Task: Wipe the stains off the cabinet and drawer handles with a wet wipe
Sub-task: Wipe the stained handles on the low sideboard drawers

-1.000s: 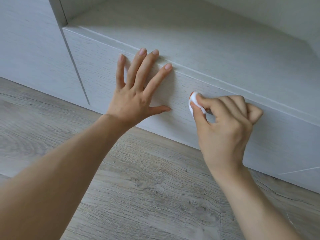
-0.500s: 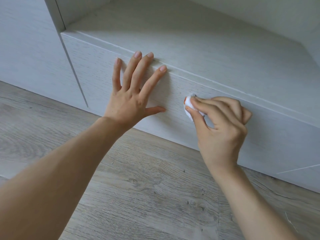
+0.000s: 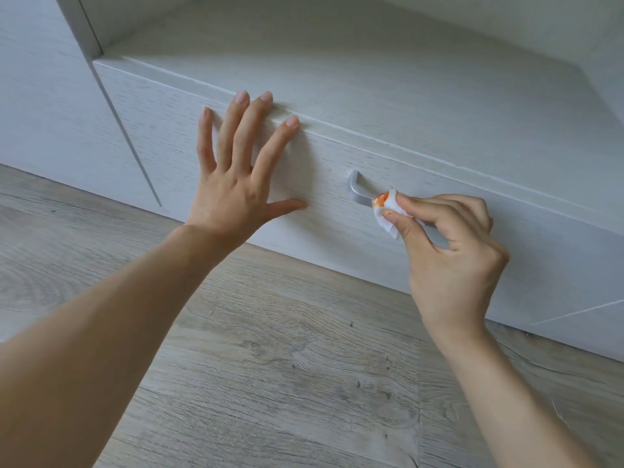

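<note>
We take the silver drawer handle (image 3: 360,194) as our landmark: our left hand (image 3: 236,184) lies flat on the white drawer front (image 3: 337,231) just left of it, fingers straight and spread, fingertips reaching the drawer's top edge, forearm stretched in from the lower left. Our right hand (image 3: 452,251) comes in from the lower right, thumb and curled fingers pinching a bunched white wet wipe (image 3: 388,211), stained orange, against the handle's bar; the handle's left end shows bare.
</note>
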A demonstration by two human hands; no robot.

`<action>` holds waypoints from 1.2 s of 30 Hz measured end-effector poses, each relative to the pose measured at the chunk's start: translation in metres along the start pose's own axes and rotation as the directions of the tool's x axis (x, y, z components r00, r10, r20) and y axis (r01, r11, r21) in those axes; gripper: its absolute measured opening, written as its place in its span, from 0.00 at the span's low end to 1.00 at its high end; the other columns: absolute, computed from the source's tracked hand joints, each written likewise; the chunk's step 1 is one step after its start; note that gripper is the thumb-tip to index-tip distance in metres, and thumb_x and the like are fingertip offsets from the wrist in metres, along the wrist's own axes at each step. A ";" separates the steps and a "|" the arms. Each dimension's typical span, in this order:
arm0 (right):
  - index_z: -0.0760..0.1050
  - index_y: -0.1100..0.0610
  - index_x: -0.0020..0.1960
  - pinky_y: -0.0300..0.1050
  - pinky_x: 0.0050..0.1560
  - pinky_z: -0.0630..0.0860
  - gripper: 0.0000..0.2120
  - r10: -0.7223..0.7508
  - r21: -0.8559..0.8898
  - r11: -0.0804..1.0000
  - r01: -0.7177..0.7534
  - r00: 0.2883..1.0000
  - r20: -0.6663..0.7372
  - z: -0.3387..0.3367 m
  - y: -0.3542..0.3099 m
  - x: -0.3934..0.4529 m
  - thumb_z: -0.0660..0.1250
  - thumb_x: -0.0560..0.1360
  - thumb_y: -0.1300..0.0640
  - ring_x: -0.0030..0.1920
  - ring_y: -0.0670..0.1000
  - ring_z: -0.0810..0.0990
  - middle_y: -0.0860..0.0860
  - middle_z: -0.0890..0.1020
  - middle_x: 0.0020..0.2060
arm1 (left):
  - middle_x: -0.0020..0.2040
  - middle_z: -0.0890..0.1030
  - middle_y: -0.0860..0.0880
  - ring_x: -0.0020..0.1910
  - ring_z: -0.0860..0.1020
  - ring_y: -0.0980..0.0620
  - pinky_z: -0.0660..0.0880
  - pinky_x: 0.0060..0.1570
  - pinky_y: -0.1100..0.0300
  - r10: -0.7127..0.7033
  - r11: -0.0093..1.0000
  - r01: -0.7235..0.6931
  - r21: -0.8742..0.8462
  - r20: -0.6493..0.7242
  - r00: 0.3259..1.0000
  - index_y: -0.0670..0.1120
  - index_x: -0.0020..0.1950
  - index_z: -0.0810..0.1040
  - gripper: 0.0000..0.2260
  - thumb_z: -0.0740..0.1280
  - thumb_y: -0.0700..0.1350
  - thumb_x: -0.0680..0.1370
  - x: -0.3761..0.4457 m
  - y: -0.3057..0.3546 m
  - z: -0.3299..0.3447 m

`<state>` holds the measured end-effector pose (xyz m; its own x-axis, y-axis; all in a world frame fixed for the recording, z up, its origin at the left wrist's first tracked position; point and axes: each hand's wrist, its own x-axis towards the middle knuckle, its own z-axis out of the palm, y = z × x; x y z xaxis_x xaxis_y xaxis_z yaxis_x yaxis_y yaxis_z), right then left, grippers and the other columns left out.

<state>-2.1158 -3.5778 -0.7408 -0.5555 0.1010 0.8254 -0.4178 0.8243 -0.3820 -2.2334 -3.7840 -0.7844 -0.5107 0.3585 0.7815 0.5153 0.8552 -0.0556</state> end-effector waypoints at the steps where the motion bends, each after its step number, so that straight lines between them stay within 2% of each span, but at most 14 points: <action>1: 0.82 0.61 0.45 0.52 0.39 0.76 0.05 -0.007 -0.003 1.000 0.007 1.000 0.002 -0.003 0.002 0.000 0.73 0.71 0.61 0.41 0.50 0.75 0.44 0.78 0.40 | 0.73 0.53 0.41 0.72 0.52 0.37 0.44 0.70 0.38 -0.004 1.000 0.004 -0.006 0.007 1.000 0.46 0.75 0.52 0.47 0.74 0.63 0.67 0.000 0.001 -0.001; 10: 0.82 0.62 0.45 0.48 0.41 0.75 0.05 -0.054 -0.002 0.999 0.054 0.999 -0.006 -0.019 0.013 -0.002 0.74 0.70 0.63 0.41 0.51 0.76 0.42 0.78 0.41 | 0.73 0.52 0.40 0.73 0.50 0.36 0.46 0.68 0.34 -0.025 0.999 0.026 -0.023 0.067 0.997 0.45 0.75 0.53 0.45 0.72 0.61 0.68 0.000 0.004 -0.007; 14: 0.82 0.61 0.45 0.44 0.44 0.75 0.05 -0.022 0.012 1.000 0.023 1.000 -0.021 -0.027 0.021 -0.005 0.74 0.69 0.63 0.42 0.48 0.76 0.40 0.78 0.44 | 0.73 0.52 0.39 0.73 0.50 0.35 0.46 0.69 0.35 -0.023 1.000 0.024 -0.006 0.071 0.997 0.44 0.75 0.53 0.46 0.73 0.61 0.67 0.000 0.004 -0.008; 18: 0.81 0.60 0.48 0.36 0.47 0.74 0.08 0.039 0.031 0.999 -0.038 0.999 -0.024 -0.032 0.027 -0.007 0.74 0.69 0.64 0.44 0.44 0.75 0.40 0.77 0.44 | 0.73 0.52 0.39 0.73 0.50 0.35 0.46 0.68 0.34 -0.032 0.999 0.032 -0.004 0.082 0.996 0.45 0.75 0.52 0.46 0.73 0.61 0.67 0.000 0.005 -0.008; 21: 0.79 0.55 0.50 0.30 0.48 0.71 0.10 0.135 0.084 0.988 -0.131 0.990 -0.044 -0.036 0.028 -0.010 0.72 0.70 0.60 0.43 0.42 0.76 0.37 0.77 0.44 | 0.73 0.52 0.38 0.73 0.49 0.35 0.45 0.69 0.35 -0.036 0.999 0.036 -0.005 0.092 0.995 0.45 0.75 0.51 0.46 0.73 0.61 0.68 0.000 0.005 -0.007; 24: 0.78 0.48 0.48 0.29 0.49 0.70 0.09 0.312 0.176 0.937 -0.301 0.949 -0.037 -0.042 0.031 -0.011 0.73 0.69 0.56 0.45 0.36 0.78 0.41 0.79 0.43 | 0.73 0.53 0.36 0.73 0.48 0.35 0.44 0.69 0.35 -0.038 0.999 0.038 0.002 0.094 0.995 0.44 0.75 0.51 0.46 0.73 0.61 0.68 0.000 0.006 -0.007; 28: 0.80 0.44 0.44 0.40 0.54 0.76 0.10 0.552 0.352 0.771 -0.530 0.832 0.045 -0.041 0.031 -0.006 0.75 0.68 0.58 0.49 0.42 0.82 0.43 0.84 0.44 | 0.73 0.56 0.32 0.73 0.48 0.36 0.43 0.69 0.36 -0.045 0.999 0.045 0.004 0.103 0.994 0.44 0.74 0.52 0.46 0.73 0.61 0.68 0.000 0.006 -0.007; 30: 0.81 0.45 0.43 0.40 0.55 0.76 0.08 0.575 0.380 0.740 -0.554 0.815 0.068 -0.039 0.027 -0.006 0.74 0.68 0.57 0.50 0.43 0.82 0.42 0.84 0.44 | 0.72 0.56 0.31 0.73 0.48 0.35 0.40 0.70 0.39 -0.047 0.999 0.046 0.010 0.105 0.993 0.44 0.74 0.52 0.46 0.74 0.61 0.68 0.000 0.006 -0.008; 33: 0.80 0.44 0.45 0.33 0.52 0.73 0.09 0.517 0.273 0.821 -0.502 0.856 0.020 -0.038 0.020 -0.011 0.74 0.69 0.57 0.48 0.39 0.81 0.43 0.83 0.45 | 0.73 0.55 0.32 0.73 0.48 0.36 0.35 0.71 0.45 -0.042 0.999 0.042 0.007 0.109 0.993 0.44 0.75 0.51 0.47 0.73 0.61 0.68 0.001 0.006 -0.008; 36: 0.79 0.47 0.48 0.27 0.48 0.69 0.10 0.416 0.146 0.902 -0.407 0.908 -0.041 -0.038 0.015 -0.014 0.73 0.70 0.58 0.45 0.37 0.79 0.43 0.80 0.43 | 0.73 0.55 0.32 0.73 0.48 0.36 0.39 0.70 0.40 -0.047 0.999 0.046 0.006 0.117 0.992 0.44 0.75 0.51 0.47 0.74 0.61 0.67 0.001 0.007 -0.010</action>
<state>-2.0866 -3.5459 -0.7425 -0.6489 0.4577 0.6078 -0.2557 0.6212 -0.7407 -2.2239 -3.7817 -0.7781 -0.6110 0.3596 0.7052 0.4872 0.8730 -0.0229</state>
